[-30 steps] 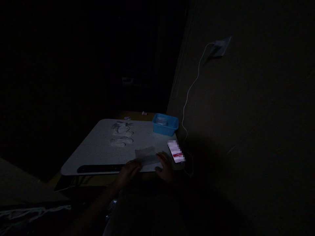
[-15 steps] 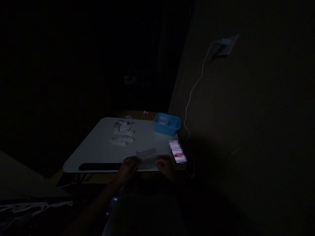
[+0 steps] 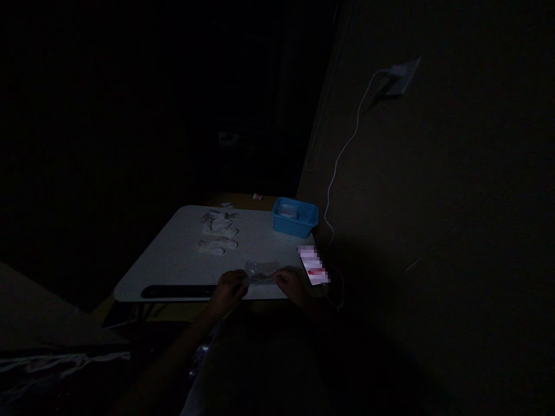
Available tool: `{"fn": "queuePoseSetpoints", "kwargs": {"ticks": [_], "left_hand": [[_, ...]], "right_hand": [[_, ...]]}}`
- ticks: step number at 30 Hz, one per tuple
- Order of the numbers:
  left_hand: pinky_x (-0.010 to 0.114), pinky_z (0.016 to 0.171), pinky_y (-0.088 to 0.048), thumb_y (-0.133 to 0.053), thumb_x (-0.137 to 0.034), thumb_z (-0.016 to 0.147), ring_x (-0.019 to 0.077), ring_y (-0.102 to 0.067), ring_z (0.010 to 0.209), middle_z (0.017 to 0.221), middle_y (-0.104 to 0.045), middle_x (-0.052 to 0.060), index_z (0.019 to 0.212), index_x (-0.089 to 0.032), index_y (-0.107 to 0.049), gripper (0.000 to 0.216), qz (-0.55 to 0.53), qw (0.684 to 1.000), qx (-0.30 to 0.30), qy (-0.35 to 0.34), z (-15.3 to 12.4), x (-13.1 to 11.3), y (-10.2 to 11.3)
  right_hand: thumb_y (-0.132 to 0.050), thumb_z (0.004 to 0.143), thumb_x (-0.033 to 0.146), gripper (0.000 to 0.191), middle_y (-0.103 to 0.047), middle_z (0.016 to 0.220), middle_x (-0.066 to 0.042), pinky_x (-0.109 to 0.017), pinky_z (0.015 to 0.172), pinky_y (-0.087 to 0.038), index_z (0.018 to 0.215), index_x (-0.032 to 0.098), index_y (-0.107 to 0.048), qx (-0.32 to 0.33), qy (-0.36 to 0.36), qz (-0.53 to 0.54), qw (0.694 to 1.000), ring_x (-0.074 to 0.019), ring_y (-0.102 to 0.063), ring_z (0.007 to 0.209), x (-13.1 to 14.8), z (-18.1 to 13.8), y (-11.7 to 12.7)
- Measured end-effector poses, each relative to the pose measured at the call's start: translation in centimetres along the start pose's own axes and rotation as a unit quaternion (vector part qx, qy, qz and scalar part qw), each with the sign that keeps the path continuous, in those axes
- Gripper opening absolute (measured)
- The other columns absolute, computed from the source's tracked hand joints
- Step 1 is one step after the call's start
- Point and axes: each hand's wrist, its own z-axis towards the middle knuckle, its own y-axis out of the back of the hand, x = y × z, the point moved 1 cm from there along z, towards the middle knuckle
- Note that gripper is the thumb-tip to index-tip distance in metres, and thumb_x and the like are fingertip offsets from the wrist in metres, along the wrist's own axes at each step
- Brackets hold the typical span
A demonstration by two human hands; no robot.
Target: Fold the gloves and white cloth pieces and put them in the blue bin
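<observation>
A clear plastic bag [image 3: 262, 270] lies at the near edge of the white table [image 3: 160, 260], stretched between my hands. My left hand [image 3: 232, 287] is closed on its left side. On its right side, the fingers of my right hand [image 3: 291, 284] pinch the near edge. The bag looks creased and partly folded along the edge nearest me. Dim light hides the fine detail of both hands.
Several crumpled whitish items [image 3: 218, 231] lie on the table's left half. A blue basket [image 3: 295, 218] holding clear plastic stands at the back right. A lit phone [image 3: 313, 266] rests on the right edge. A white cable [image 3: 338, 159] hangs from the wall outlet [image 3: 401, 75].
The bag lay flatter and reached nearer the front edge before; now its near part is gathered or folded away from me. Both hands have shifted slightly away from me.
</observation>
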Motion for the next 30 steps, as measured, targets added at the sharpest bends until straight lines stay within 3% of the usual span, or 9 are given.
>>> {"fn": "queuePoseSetpoints", "kwargs": {"ticks": [4,10,16,23,30], "left_hand": [[0.039,0.086,-0.042,-0.055,-0.03,0.074,0.0217,-0.056,0.095,0.095,-0.065,0.007,0.08,-0.021,-0.066,0.015,0.015,0.999,-0.045,0.016,0.0,0.0,-0.2],[0.039,0.082,-0.044,-0.052,-0.029,0.074,0.0213,-0.057,0.09,0.09,-0.065,0.007,0.067,-0.019,-0.065,0.018,0.007,0.998,-0.045,0.035,0.2,0.0,0.0],[0.039,0.087,-0.042,-0.044,-0.029,0.079,0.0211,-0.054,0.098,0.094,-0.064,0.007,0.081,-0.019,-0.065,0.023,-0.014,0.997,-0.057,0.04,0.2,-0.3,0.0],[0.036,0.082,-0.045,-0.039,-0.032,0.083,0.0194,-0.058,0.089,0.09,-0.065,0.007,0.084,-0.018,-0.064,0.029,-0.021,0.996,-0.049,0.078,0.7,-0.4,0.4],[0.037,0.085,-0.044,-0.054,-0.031,0.073,0.0209,-0.056,0.094,0.096,-0.064,0.008,0.073,-0.018,-0.064,0.017,-0.024,0.996,-0.032,0.075,0.7,-0.6,0.5]], "right_hand": [[-0.05,0.067,0.009,0.019,-0.067,0.073,-0.002,-0.024,0.064,-0.045,0.073,0.018,-0.065,0.008,-0.008,0.008,1.0,-0.0146,-0.059,0.069,0.0,1.0,-0.2],[-0.05,0.067,0.008,0.014,-0.063,0.067,-0.001,-0.022,0.061,-0.042,0.066,0.016,-0.062,0.015,-0.033,0.009,0.999,-0.013,-0.056,0.065,-0.3,1.6,-0.2],[-0.048,0.067,0.011,0.013,-0.059,0.062,0.0,-0.021,0.056,-0.039,0.061,0.017,-0.057,0.011,-0.043,0.011,0.999,-0.0116,-0.052,0.06,-0.1,2.0,0.1],[-0.045,0.062,0.011,0.011,-0.052,0.051,0.004,-0.017,0.045,-0.036,0.056,0.017,-0.052,0.02,-0.074,0.044,0.996,-0.0087,-0.047,0.048,-0.8,3.1,-0.9],[-0.047,0.058,0.013,0.007,-0.049,0.05,0.005,-0.016,0.043,-0.035,0.052,0.017,-0.048,0.012,-0.1,0.074,0.992,-0.0085,-0.047,0.049,-1.6,3.5,-1.0]]}}
